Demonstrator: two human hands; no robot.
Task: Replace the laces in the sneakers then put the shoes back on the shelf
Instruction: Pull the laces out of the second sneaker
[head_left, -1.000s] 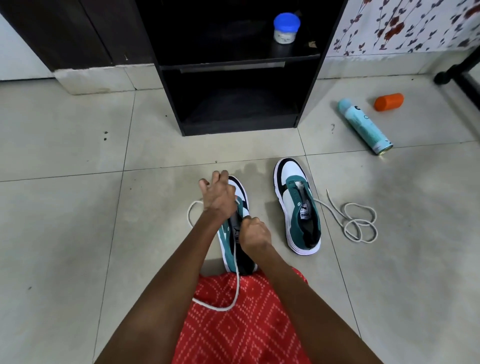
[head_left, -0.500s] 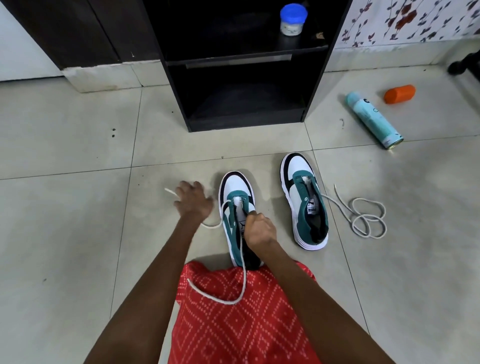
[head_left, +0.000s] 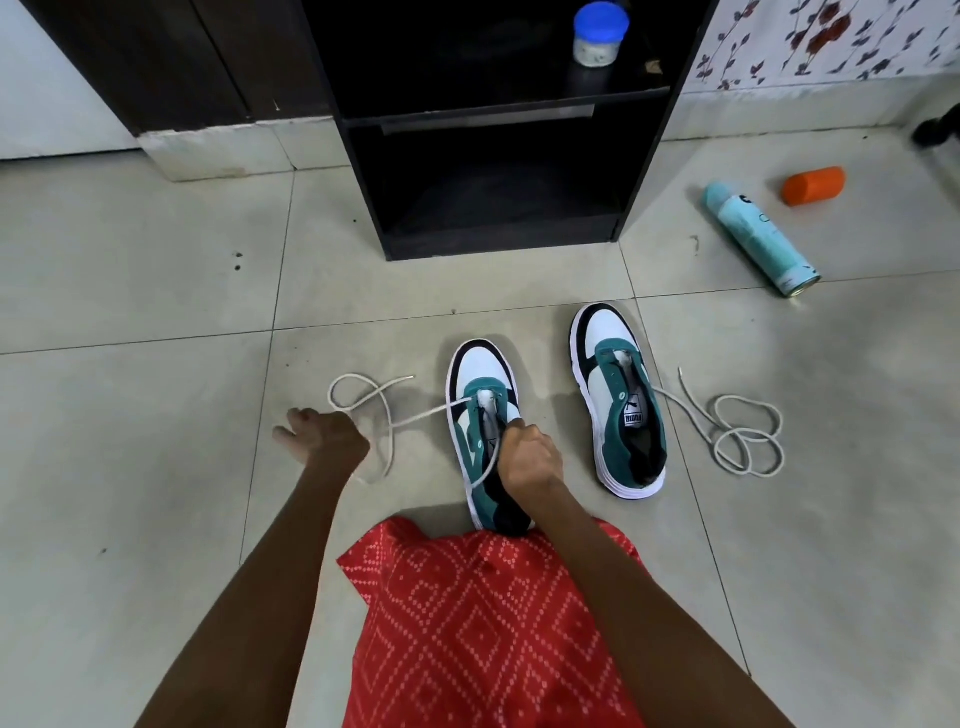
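Floor tiles (head_left: 156, 260) grey, black wooden shelf (head_left: 498, 244) far; right green-white sneaker (head_left: 608, 332) reads PUMA; left hand (head_left: 324, 441), right hand (head_left: 532, 460) grip white lace (head_left: 415, 415)

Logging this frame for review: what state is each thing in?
Near sneaker: partly laced
Lace: held by left hand and right hand
Far sneaker: unlaced
Loose lace: coiled on floor
Spray can: lying on side
Orange cylinder: lying on side
Jar: upright, lid on

open floor (head_left: 130, 291) left; shelf (head_left: 498, 171) blocks ahead.
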